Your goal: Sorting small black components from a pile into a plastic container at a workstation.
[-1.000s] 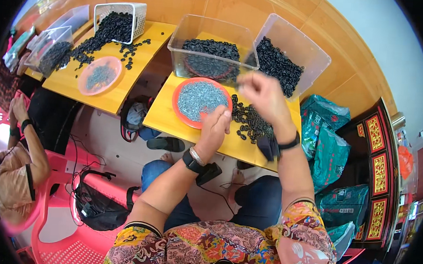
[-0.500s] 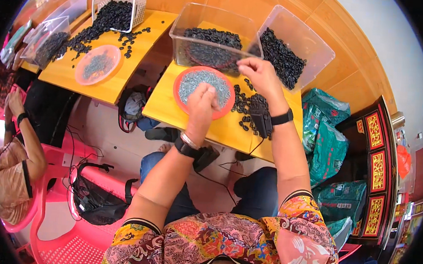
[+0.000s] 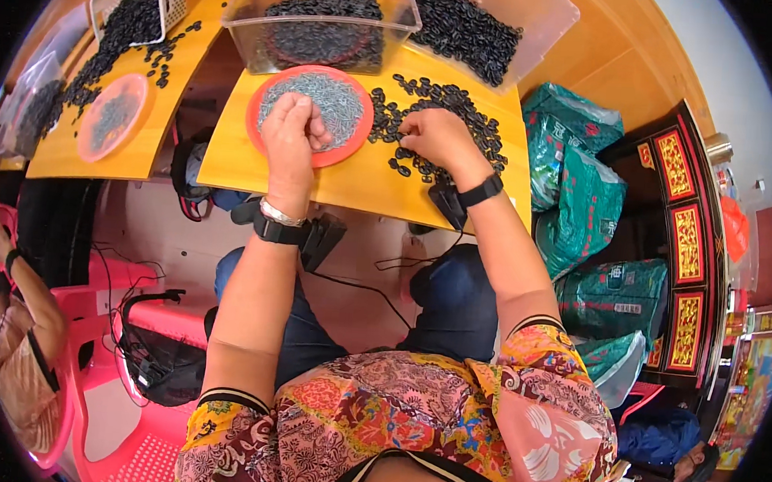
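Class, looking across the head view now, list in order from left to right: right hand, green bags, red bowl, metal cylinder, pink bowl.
Pink bowl → red bowl → right hand → green bags → metal cylinder.

Near table, clocked from its centre: red plate, 9 o'clock; clear tub, 11 o'clock; second tub, between 1 and 2 o'clock; loose black pieces, 3 o'clock. Left table, likewise: tipped basket, 12 o'clock; scattered pieces, 10 o'clock; pink plate, 7 o'clock.

Informal workshop: black parts on yellow tables
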Tool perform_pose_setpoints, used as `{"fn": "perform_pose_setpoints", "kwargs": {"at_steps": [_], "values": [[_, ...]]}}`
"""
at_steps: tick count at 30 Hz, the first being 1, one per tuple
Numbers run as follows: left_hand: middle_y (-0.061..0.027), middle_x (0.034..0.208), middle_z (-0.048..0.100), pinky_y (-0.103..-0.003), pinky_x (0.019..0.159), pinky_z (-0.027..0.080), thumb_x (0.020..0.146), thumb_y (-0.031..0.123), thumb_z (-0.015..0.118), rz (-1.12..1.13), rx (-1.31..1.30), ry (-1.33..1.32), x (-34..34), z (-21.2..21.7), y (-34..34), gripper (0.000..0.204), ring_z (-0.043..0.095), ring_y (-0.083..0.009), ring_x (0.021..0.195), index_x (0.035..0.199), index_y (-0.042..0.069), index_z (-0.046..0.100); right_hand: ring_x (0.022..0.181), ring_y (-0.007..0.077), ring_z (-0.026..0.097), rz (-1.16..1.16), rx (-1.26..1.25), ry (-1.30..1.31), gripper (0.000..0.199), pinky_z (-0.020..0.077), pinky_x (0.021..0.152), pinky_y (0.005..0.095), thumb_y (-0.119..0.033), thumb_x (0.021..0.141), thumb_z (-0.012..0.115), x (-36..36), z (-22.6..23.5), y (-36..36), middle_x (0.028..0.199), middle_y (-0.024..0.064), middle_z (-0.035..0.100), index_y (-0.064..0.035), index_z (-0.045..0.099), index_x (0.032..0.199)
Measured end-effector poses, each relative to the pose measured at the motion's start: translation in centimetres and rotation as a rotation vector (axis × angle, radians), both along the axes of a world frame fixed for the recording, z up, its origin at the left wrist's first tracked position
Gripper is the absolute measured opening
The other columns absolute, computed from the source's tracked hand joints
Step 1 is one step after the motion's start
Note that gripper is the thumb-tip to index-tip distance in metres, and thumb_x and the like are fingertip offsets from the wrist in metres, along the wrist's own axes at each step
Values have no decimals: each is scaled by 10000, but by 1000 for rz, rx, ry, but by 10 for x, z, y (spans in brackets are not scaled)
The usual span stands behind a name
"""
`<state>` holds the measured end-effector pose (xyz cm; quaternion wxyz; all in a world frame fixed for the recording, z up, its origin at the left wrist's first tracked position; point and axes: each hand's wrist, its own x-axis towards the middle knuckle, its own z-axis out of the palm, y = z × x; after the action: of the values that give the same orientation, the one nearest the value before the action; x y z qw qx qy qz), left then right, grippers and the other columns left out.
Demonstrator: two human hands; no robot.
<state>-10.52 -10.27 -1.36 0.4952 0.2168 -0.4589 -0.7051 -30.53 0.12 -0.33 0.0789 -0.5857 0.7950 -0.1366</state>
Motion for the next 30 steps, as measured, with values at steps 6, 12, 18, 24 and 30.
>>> {"fn": "perform_pose_setpoints", "kwargs": {"at_steps": [6,12,18,24,30], "values": [[6,590,489,-188,441,376,928,167,448,-15,5,-2,4,3,-1,227,475,-79,471,735,67,510,782,308,624,-27,20,205,135,487,678,405,-175,737,623,-5,-14,-11,791,115,656,-103,676,839],[5,591,493,-189,439,378,928,164,454,-15,19,3,5,0,-6,226,475,-79,469,728,69,502,812,304,618,-35,-190,186,151,486,699,405,-165,764,573,3,-13,-9,839,119,648,-103,674,858],[3,590,494,-194,445,376,928,153,449,-37,11,8,3,-1,-4,224,472,-80,470,728,67,500,797,292,616,69,-149,-65,155,485,695,390,-207,762,611,27,-22,-10,813,105,647,-90,682,834],[2,591,494,-196,452,378,924,140,451,-50,7,2,4,0,-2,221,473,-81,475,722,66,502,787,309,612,-31,-153,101,126,485,695,400,-178,769,594,9,-31,-5,806,106,644,-84,672,803],[3,590,491,-197,455,381,923,135,450,-44,22,-17,5,3,-2,220,468,-79,477,722,65,507,736,284,620,-53,-153,-53,151,484,670,386,-210,760,616,19,-21,1,756,91,636,-81,670,817]]}}
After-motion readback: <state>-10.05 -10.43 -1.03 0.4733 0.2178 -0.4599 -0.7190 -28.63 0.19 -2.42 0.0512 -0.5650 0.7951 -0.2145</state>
